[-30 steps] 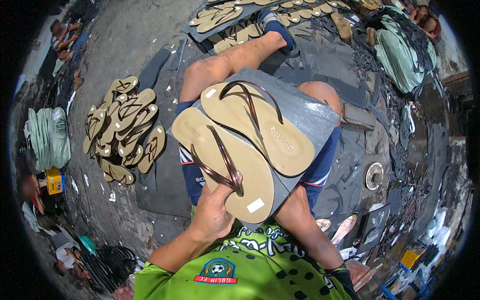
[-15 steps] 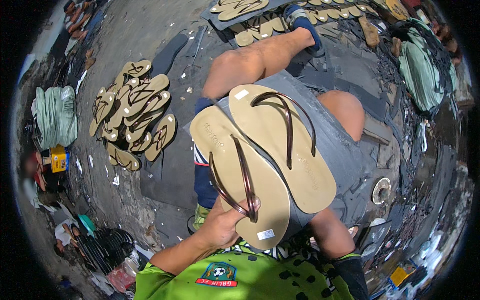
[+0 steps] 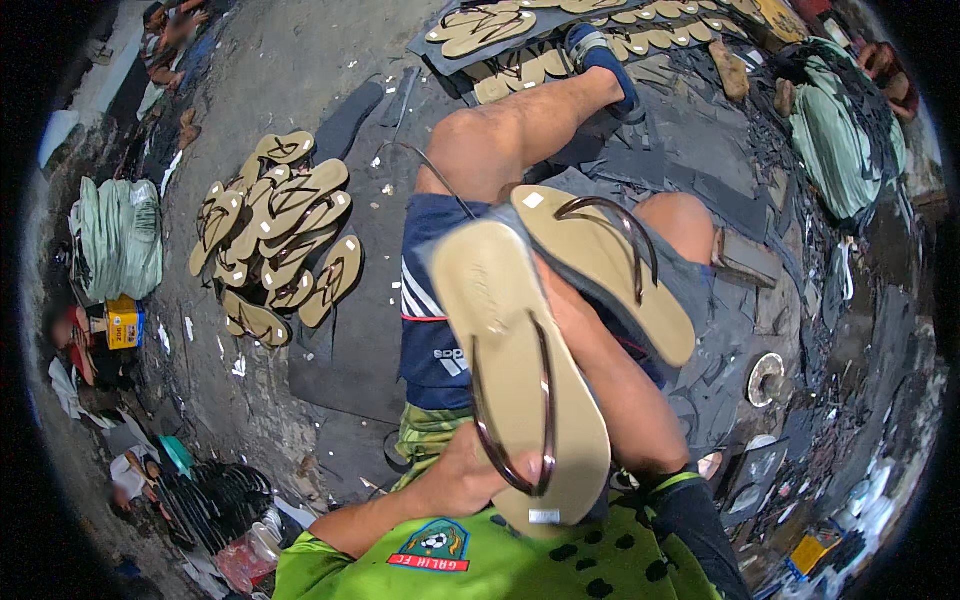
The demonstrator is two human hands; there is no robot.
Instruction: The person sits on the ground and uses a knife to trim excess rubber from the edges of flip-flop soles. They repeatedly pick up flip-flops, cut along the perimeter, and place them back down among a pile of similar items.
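Observation:
My left hand (image 3: 475,472) is closed on the strap end of a tan flip-flop (image 3: 520,400) with brown straps, my thumb inside the strap. The sole is tilted, heel pointing away from me. Just beyond and to the right, a second tan flip-flop (image 3: 610,265) lies over a dark grey sheet (image 3: 690,275) near my knees. My right hand (image 3: 562,300) reaches up between the two flip-flops; its fingers are hidden behind the held one. A thin dark strip (image 3: 425,160) curves out from behind that flip-flop's heel, and its other end is hidden.
On the ground to the left lies a pile of tan flip-flops (image 3: 275,225). Rows of more flip-flops (image 3: 490,35) sit beyond my foot. Pale green bundles (image 3: 118,240) stand at far left and right. Dark scraps and a metal ring (image 3: 767,380) lie on the right.
The held flip-flop has turned more upright and moved right, away from its pair. My right forearm has come up between them. The thin dark strip now shows beyond the heel.

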